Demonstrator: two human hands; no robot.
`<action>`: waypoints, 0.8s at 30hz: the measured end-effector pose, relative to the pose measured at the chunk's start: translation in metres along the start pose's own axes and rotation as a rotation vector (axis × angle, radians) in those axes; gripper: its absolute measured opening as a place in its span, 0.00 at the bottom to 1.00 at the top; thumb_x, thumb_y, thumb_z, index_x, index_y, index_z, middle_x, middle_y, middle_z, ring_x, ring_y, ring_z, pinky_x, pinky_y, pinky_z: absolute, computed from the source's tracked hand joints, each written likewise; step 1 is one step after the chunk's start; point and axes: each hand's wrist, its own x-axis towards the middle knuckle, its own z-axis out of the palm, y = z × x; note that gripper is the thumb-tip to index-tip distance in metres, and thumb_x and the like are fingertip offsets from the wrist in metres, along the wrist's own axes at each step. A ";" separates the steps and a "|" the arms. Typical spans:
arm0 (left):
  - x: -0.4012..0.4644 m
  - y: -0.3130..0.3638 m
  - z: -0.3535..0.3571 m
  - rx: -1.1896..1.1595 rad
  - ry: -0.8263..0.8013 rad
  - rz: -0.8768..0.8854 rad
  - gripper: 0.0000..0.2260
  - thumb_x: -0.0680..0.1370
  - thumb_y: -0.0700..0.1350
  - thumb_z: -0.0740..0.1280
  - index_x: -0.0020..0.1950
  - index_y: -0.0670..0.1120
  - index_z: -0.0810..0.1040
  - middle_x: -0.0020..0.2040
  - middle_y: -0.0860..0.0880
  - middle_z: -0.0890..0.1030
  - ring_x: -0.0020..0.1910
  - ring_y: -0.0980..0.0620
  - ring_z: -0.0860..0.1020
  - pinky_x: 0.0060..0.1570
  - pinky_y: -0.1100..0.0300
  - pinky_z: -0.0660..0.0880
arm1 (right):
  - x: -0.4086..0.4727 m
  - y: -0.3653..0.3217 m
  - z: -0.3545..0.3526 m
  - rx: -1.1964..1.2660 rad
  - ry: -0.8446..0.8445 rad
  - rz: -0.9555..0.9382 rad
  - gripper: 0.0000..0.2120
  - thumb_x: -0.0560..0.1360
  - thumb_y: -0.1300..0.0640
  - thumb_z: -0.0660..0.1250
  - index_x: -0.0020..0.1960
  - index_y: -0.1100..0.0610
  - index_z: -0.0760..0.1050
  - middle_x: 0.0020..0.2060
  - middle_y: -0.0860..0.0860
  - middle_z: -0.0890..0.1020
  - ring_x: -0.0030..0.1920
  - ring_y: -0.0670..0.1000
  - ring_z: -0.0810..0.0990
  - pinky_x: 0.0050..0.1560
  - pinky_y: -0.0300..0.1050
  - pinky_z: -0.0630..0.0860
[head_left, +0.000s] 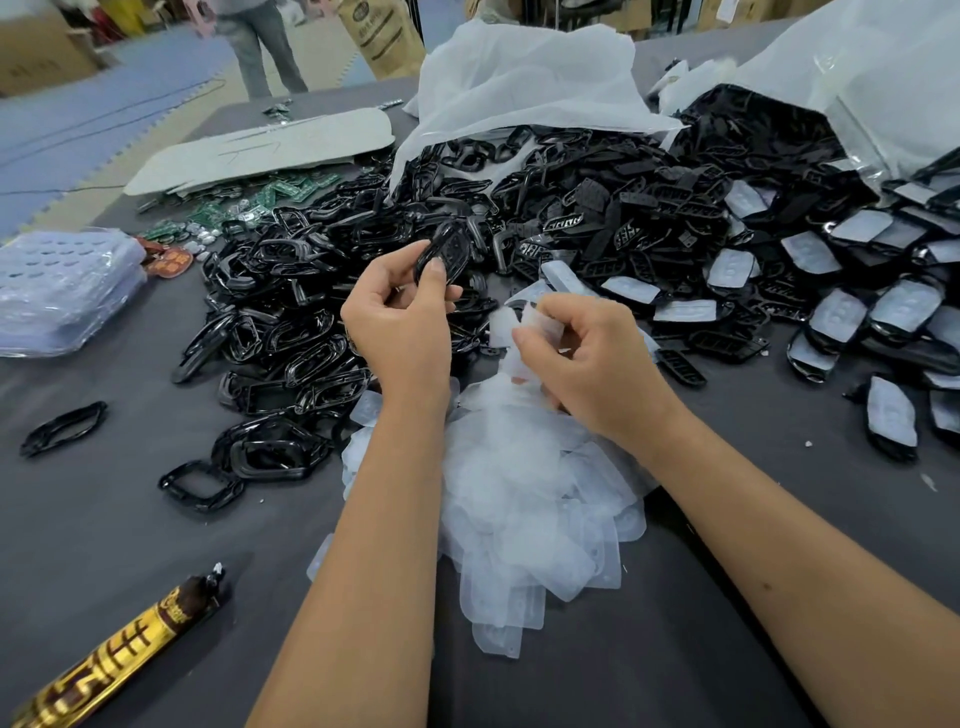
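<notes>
My left hand holds a black plastic key-fob shell upright, thumb and fingers pinching its lower end. My right hand pinches a translucent white rubber pad just to the right of the shell. The two parts are apart. Beneath both wrists lies a heap of the same translucent pads on the dark grey table.
A big pile of black frames fills the left centre, black button plates the middle, shells with pads fitted the right. White bags spill parts at the back. Green circuit boards, a plastic-wrapped tray stack, a gold tube. A person stands far back.
</notes>
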 end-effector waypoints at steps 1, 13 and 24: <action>0.000 0.000 0.000 -0.008 -0.009 -0.028 0.07 0.78 0.33 0.71 0.53 0.40 0.84 0.41 0.46 0.83 0.33 0.51 0.83 0.35 0.61 0.78 | 0.000 0.001 -0.002 0.044 0.001 0.021 0.18 0.78 0.69 0.66 0.34 0.66 0.62 0.28 0.63 0.68 0.26 0.62 0.74 0.27 0.56 0.71; -0.008 -0.001 0.003 0.136 -0.253 0.046 0.07 0.77 0.34 0.71 0.51 0.43 0.86 0.45 0.43 0.83 0.34 0.58 0.81 0.33 0.58 0.79 | 0.002 0.008 -0.008 0.178 0.010 0.065 0.12 0.78 0.70 0.67 0.57 0.57 0.76 0.42 0.60 0.82 0.32 0.59 0.84 0.25 0.52 0.81; -0.010 -0.001 0.005 0.292 -0.290 0.146 0.08 0.76 0.38 0.73 0.50 0.50 0.86 0.45 0.52 0.85 0.32 0.50 0.77 0.32 0.52 0.77 | 0.004 0.003 0.000 -0.127 0.070 0.002 0.07 0.77 0.59 0.76 0.46 0.60 0.79 0.36 0.48 0.81 0.38 0.47 0.78 0.41 0.36 0.73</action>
